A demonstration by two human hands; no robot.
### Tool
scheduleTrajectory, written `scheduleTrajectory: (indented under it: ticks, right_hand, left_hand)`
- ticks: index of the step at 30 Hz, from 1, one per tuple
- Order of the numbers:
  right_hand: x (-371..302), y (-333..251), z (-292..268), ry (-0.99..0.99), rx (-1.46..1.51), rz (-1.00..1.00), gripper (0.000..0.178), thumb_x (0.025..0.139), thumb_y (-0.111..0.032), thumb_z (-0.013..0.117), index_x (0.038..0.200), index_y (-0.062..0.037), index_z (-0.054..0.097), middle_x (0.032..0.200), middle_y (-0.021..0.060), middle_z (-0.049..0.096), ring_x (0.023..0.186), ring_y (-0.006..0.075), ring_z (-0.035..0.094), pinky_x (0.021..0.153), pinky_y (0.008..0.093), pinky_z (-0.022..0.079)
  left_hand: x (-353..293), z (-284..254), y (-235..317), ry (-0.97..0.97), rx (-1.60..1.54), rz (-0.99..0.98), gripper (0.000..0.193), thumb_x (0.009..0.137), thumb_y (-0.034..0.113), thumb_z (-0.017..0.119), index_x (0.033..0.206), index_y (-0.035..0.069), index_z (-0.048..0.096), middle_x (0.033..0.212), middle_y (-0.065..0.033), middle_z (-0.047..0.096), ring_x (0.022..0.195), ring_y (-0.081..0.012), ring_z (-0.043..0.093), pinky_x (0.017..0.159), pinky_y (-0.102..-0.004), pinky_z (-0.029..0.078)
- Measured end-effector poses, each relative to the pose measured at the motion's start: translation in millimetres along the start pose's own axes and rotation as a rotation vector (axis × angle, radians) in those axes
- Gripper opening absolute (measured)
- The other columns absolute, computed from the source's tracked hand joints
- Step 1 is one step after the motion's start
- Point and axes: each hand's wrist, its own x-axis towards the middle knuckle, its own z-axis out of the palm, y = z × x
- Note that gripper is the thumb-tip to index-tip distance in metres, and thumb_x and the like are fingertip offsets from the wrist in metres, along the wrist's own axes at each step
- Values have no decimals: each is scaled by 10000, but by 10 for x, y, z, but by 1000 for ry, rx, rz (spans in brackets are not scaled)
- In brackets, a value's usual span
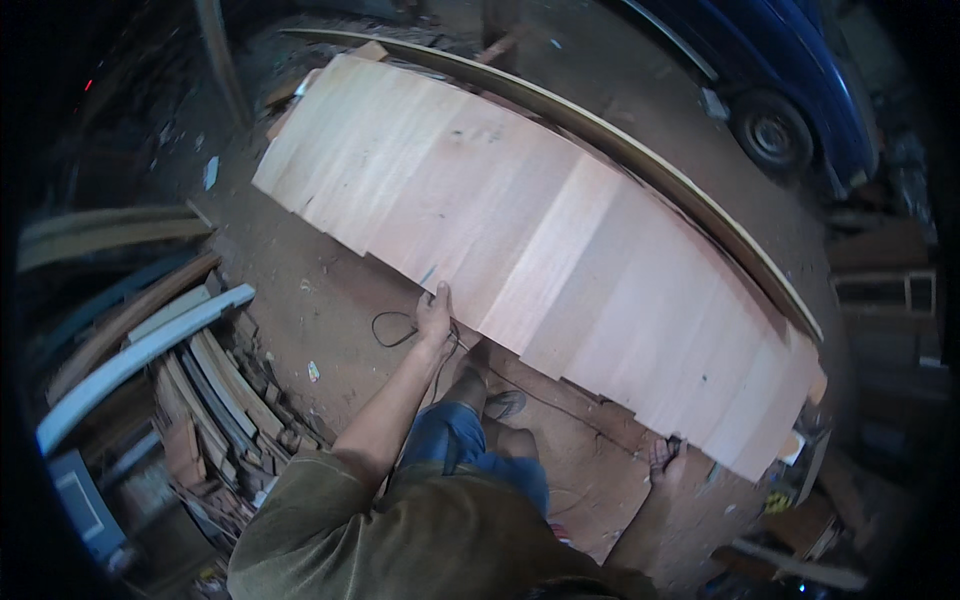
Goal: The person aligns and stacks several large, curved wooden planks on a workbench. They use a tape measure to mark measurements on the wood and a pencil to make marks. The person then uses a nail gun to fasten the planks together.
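Observation:
A wide, pale wooden panel made of side-by-side boards spans the view, its near edge stepped and uneven. My left hand grips that near edge left of the middle, thumb on top and the other fingers mostly hidden below. Farther right, my right hand is at the same edge, palm turned up and fingers curled. A small dark thing shows at its fingertips, too small to name. Beside my left wrist hangs a thin dark cord.
A long narrow curved board runs along the panel's far side. Stacked timber offcuts and a pale beam lie at left. A blue vehicle stands far right. The cord trails over the dirt floor near my feet.

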Motion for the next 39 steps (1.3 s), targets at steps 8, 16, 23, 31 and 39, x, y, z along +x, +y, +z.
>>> scheduleTrajectory:
  ticks: [8,16,23,31,39]
  right_hand:
    - [392,26,366,-90,-70,-245,491,1003,-459,546,1300,-69,546,1185,132,625,1063,270,624,897,388,535]
    - [461,174,-15,-186,-1225,-1190,703,998,-451,523,1423,87,369,1138,206,632,988,259,639,865,377,519]
    - [571,71,24,-159,-622,-678,753,961,-564,541,1368,59,430,1127,190,634,1034,287,631,887,421,515]
    - [444,6,98,-464,-366,-129,494,1047,-517,401,1149,-73,592,898,66,672,680,172,620,505,264,510]
    - [-856,135,1402,142,-488,-634,512,999,-293,600,1312,107,533,1263,163,619,1039,198,630,827,342,528]
  left_hand:
    - [370,228,9,71,-392,177,843,911,563,656,1423,-58,405,1468,-206,436,1362,-285,400,1134,-396,324]
    - [127,231,107,41,-444,215,790,933,556,632,1437,-10,410,1422,-187,508,1333,-283,446,1114,-404,350]
    - [-117,119,270,103,-381,137,745,938,514,643,1376,-54,437,1353,-193,546,1287,-268,474,1098,-394,365]
    - [-140,18,331,72,-390,170,674,939,485,658,1302,-57,489,1232,-172,614,1162,-281,570,1024,-388,439]
    - [-15,-801,-206,-310,-242,124,511,974,450,609,1283,52,524,1102,-145,635,856,-231,663,672,-375,578]
